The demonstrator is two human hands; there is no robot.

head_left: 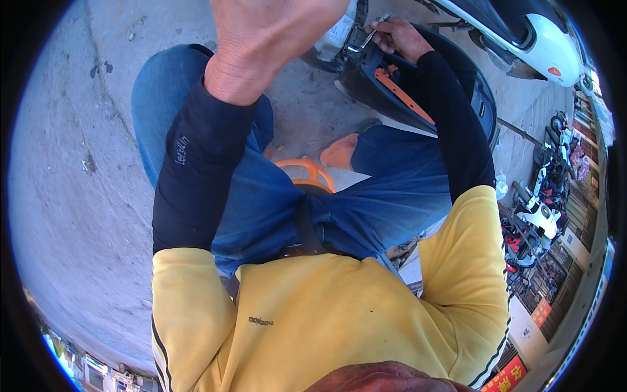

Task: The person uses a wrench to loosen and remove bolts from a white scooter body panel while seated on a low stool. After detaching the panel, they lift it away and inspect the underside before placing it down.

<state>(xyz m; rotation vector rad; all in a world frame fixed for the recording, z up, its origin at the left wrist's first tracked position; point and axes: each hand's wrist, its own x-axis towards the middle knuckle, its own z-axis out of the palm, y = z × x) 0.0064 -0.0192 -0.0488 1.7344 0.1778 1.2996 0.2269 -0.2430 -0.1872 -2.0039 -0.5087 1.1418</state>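
Outdoors, as seen in the head view: grey concrete ground [85, 130], cracked and dark-spotted, stretching well to the left of the dark scooter shell [366, 91]. Well off to the shell's right and below, parked motorcycles [539, 219] in a line, with a red sign [509, 377] farther down. Just above and right of the shell, a white scooter [555, 49]. Inside the shell, an orange strip [400, 93]; at its upper left end, a pale unit [336, 36]. At the shell's upper edge, right hand [400, 38], fingers curled around a silver bent tool [367, 40] beside the pale unit. Left of the shell, left hand [281, 26], cut off at the top; cannot tell whether fingers spread, close or hold anything. Below and left of the shell, an orange frame [313, 171] between denim-clad legs [405, 153].
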